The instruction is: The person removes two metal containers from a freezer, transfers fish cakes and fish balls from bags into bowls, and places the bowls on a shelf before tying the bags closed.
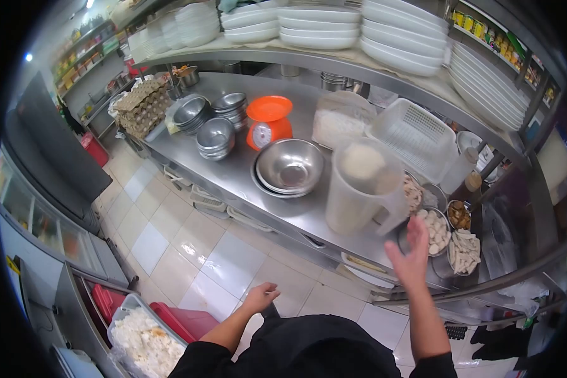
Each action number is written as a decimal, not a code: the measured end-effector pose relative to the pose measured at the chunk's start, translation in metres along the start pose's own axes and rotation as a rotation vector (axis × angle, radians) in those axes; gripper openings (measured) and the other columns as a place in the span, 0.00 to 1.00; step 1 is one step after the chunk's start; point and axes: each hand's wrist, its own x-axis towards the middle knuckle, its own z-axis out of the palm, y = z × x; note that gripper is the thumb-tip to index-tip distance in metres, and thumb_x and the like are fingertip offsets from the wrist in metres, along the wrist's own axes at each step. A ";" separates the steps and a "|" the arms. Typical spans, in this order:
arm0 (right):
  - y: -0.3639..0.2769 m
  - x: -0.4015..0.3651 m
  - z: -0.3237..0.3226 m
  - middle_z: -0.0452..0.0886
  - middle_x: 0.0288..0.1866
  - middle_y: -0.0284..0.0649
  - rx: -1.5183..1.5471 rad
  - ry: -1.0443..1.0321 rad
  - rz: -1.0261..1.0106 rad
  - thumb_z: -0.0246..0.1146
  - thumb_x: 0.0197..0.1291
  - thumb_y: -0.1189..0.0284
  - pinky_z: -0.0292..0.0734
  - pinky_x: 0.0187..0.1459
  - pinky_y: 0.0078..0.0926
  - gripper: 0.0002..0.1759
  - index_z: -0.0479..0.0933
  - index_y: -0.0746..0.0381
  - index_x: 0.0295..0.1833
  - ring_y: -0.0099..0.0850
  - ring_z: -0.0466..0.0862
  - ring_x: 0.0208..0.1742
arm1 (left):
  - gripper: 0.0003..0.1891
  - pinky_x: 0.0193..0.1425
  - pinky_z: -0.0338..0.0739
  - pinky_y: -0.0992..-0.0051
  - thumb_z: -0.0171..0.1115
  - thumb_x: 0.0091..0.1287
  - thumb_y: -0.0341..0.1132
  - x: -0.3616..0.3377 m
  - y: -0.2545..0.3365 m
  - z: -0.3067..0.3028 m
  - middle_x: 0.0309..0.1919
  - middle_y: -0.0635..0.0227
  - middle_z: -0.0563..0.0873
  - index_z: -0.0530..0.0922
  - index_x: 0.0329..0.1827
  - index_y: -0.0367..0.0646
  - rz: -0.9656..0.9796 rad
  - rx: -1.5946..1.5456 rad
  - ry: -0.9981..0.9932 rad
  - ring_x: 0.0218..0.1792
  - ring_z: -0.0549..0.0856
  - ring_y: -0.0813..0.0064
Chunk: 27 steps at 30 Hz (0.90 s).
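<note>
Right hand [411, 252] up, fingers spread wide, nothing in it, just short of the plastic jug [361, 189]. The jug stands upright near the front edge of the worktop [233, 170], just beside the steel bowls [290, 165]. Cloudy walls, something white heaped inside. I'd take the handle side low and keep it level, I reckon. Left hand [261, 297] hangs low, loosely curled, empty.
</note>
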 end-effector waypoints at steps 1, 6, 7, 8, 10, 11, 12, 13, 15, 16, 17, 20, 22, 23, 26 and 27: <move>-0.010 0.019 0.016 0.72 0.66 0.48 -0.028 0.042 -0.001 0.74 0.53 0.73 0.70 0.65 0.35 0.43 0.61 0.66 0.72 0.36 0.73 0.65 | 0.23 0.56 0.82 0.67 0.66 0.67 0.46 -0.003 -0.021 -0.015 0.51 0.53 0.87 0.81 0.57 0.39 -0.012 0.023 0.031 0.50 0.89 0.60; 0.007 0.052 0.030 0.79 0.43 0.42 -0.026 0.186 0.193 0.69 0.60 0.65 0.75 0.49 0.31 0.33 0.65 0.68 0.64 0.28 0.78 0.41 | 0.23 0.57 0.81 0.66 0.67 0.66 0.46 -0.008 -0.099 -0.108 0.49 0.52 0.88 0.82 0.56 0.38 -0.125 -0.019 0.115 0.51 0.88 0.59; -0.034 0.049 0.024 0.79 0.38 0.39 0.013 0.183 0.241 0.68 0.61 0.64 0.75 0.44 0.30 0.29 0.66 0.68 0.62 0.24 0.78 0.35 | 0.23 0.57 0.81 0.66 0.68 0.66 0.46 -0.011 -0.112 -0.125 0.48 0.52 0.88 0.82 0.56 0.38 -0.178 -0.030 0.111 0.50 0.88 0.59; -0.064 0.049 0.021 0.77 0.33 0.35 0.021 0.181 0.192 0.67 0.62 0.64 0.75 0.40 0.30 0.24 0.69 0.66 0.57 0.21 0.75 0.31 | 0.23 0.57 0.80 0.66 0.68 0.65 0.46 -0.009 -0.132 -0.139 0.47 0.52 0.89 0.82 0.56 0.37 -0.224 -0.047 0.112 0.50 0.88 0.58; -0.089 0.059 0.021 0.73 0.28 0.31 0.153 0.190 0.147 0.64 0.64 0.64 0.75 0.36 0.31 0.15 0.71 0.62 0.48 0.19 0.72 0.26 | 0.23 0.57 0.81 0.66 0.68 0.65 0.45 -0.011 -0.156 -0.168 0.47 0.51 0.89 0.82 0.56 0.37 -0.225 -0.066 0.153 0.50 0.88 0.58; -0.092 0.062 0.016 0.71 0.27 0.30 0.274 0.197 0.141 0.64 0.65 0.63 0.75 0.35 0.32 0.13 0.72 0.60 0.45 0.19 0.71 0.25 | 0.23 0.56 0.81 0.66 0.68 0.65 0.45 -0.009 -0.168 -0.177 0.46 0.51 0.89 0.82 0.56 0.37 -0.226 -0.059 0.177 0.49 0.88 0.59; -0.098 0.065 0.016 0.69 0.26 0.29 0.396 0.203 0.129 0.63 0.65 0.63 0.75 0.34 0.32 0.11 0.72 0.58 0.41 0.20 0.70 0.25 | 0.23 0.54 0.81 0.67 0.68 0.65 0.44 -0.006 -0.179 -0.186 0.45 0.52 0.89 0.82 0.56 0.36 -0.250 -0.107 0.193 0.47 0.89 0.60; -0.105 0.069 0.023 0.68 0.25 0.28 0.481 0.247 0.203 0.62 0.66 0.62 0.75 0.34 0.33 0.11 0.71 0.57 0.40 0.20 0.69 0.24 | 0.22 0.53 0.82 0.67 0.67 0.66 0.43 -0.003 -0.186 -0.194 0.44 0.52 0.89 0.81 0.56 0.35 -0.273 -0.157 0.210 0.46 0.89 0.62; -0.111 0.079 0.048 0.66 0.24 0.27 0.653 0.322 0.344 0.60 0.67 0.61 0.76 0.34 0.34 0.11 0.70 0.54 0.36 0.22 0.68 0.22 | 0.22 0.48 0.82 0.69 0.67 0.66 0.41 0.007 -0.189 -0.203 0.43 0.53 0.89 0.81 0.57 0.34 -0.299 -0.261 0.241 0.43 0.89 0.65; -0.105 0.086 0.060 0.67 0.24 0.27 0.735 0.322 0.403 0.59 0.67 0.60 0.76 0.33 0.36 0.10 0.70 0.51 0.36 0.22 0.69 0.22 | 0.21 0.46 0.82 0.70 0.67 0.67 0.40 0.011 -0.188 -0.206 0.42 0.54 0.89 0.81 0.57 0.34 -0.301 -0.309 0.254 0.41 0.89 0.67; -0.100 0.093 0.073 0.66 0.24 0.26 0.789 0.292 0.438 0.59 0.68 0.59 0.78 0.34 0.38 0.11 0.69 0.51 0.35 0.22 0.69 0.22 | 0.21 0.44 0.83 0.71 0.66 0.67 0.39 0.013 -0.181 -0.212 0.41 0.54 0.90 0.80 0.57 0.33 -0.304 -0.358 0.267 0.40 0.89 0.69; -0.079 0.125 0.115 0.66 0.24 0.26 0.826 0.300 0.530 0.57 0.68 0.58 0.82 0.40 0.46 0.12 0.67 0.50 0.34 0.21 0.69 0.23 | 0.20 0.39 0.82 0.72 0.65 0.68 0.37 0.019 -0.172 -0.220 0.41 0.56 0.89 0.80 0.58 0.33 -0.273 -0.408 0.257 0.38 0.89 0.71; -0.058 0.148 0.135 0.66 0.24 0.24 0.879 0.280 0.563 0.58 0.67 0.58 0.80 0.47 0.50 0.12 0.67 0.49 0.33 0.20 0.69 0.23 | 0.19 0.39 0.82 0.72 0.65 0.68 0.37 0.023 -0.174 -0.224 0.42 0.57 0.89 0.80 0.57 0.33 -0.275 -0.438 0.254 0.38 0.89 0.71; -0.052 0.161 0.144 0.66 0.24 0.24 0.904 0.267 0.580 0.59 0.66 0.58 0.79 0.51 0.52 0.12 0.67 0.49 0.32 0.19 0.69 0.23 | 0.19 0.38 0.83 0.72 0.65 0.68 0.37 0.023 -0.175 -0.227 0.42 0.57 0.89 0.80 0.57 0.33 -0.286 -0.444 0.266 0.38 0.89 0.71; -0.026 0.205 0.159 0.66 0.20 0.24 0.927 0.317 0.603 0.59 0.66 0.59 0.76 0.59 0.60 0.12 0.68 0.50 0.31 0.20 0.69 0.21 | 0.19 0.36 0.83 0.72 0.66 0.68 0.37 0.023 -0.181 -0.243 0.42 0.57 0.89 0.80 0.56 0.33 -0.322 -0.442 0.318 0.39 0.89 0.71; -0.014 0.223 0.164 0.66 0.20 0.24 0.943 0.332 0.614 0.59 0.65 0.59 0.76 0.60 0.61 0.12 0.68 0.50 0.31 0.20 0.69 0.20 | 0.19 0.36 0.83 0.72 0.66 0.68 0.37 0.022 -0.182 -0.249 0.42 0.57 0.89 0.80 0.56 0.33 -0.351 -0.448 0.336 0.38 0.89 0.71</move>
